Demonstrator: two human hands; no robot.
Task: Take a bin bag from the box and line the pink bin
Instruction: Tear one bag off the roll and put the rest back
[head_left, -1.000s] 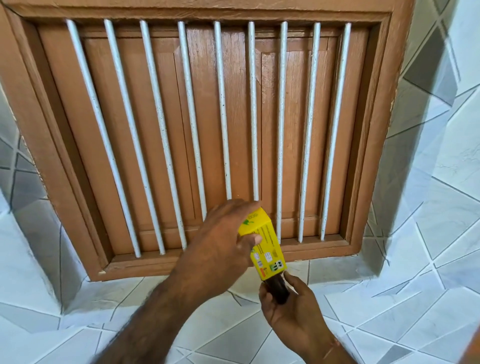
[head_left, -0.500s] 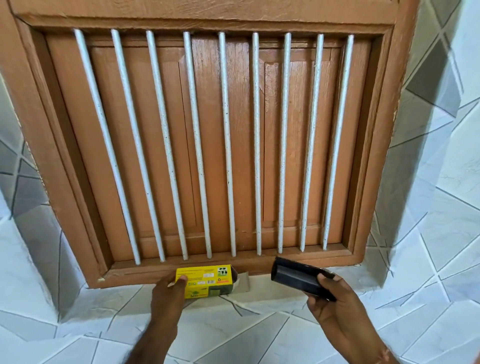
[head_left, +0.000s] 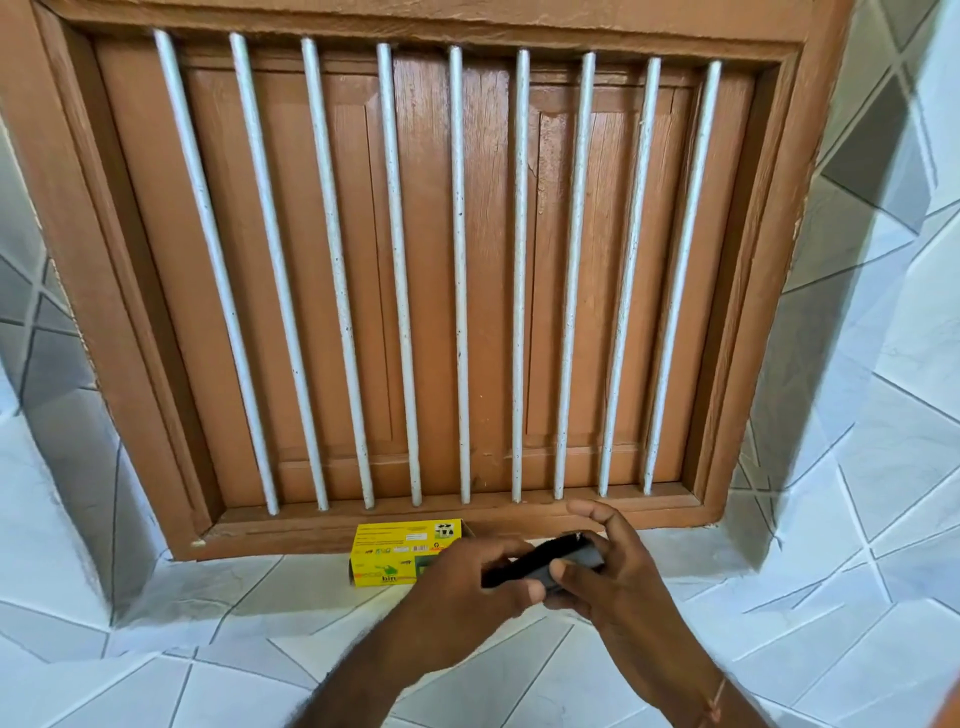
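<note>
A yellow bin-bag box lies on its side on the tiled sill, just below the wooden window frame. In front of it and a little to the right, a black roll of bin bags is gripped from both ends. My left hand pinches its near left end with thumb and fingers. My right hand wraps its right end, index finger raised above it. The left hand hides the box's right end. The pink bin is not in view.
A brown wooden window with white vertical bars fills the wall ahead. White and grey tiles cover the sill and the side walls of the recess.
My left hand has let go of the box, which now lies on the sill, and has come across to take hold of the black roll held by my right hand.
</note>
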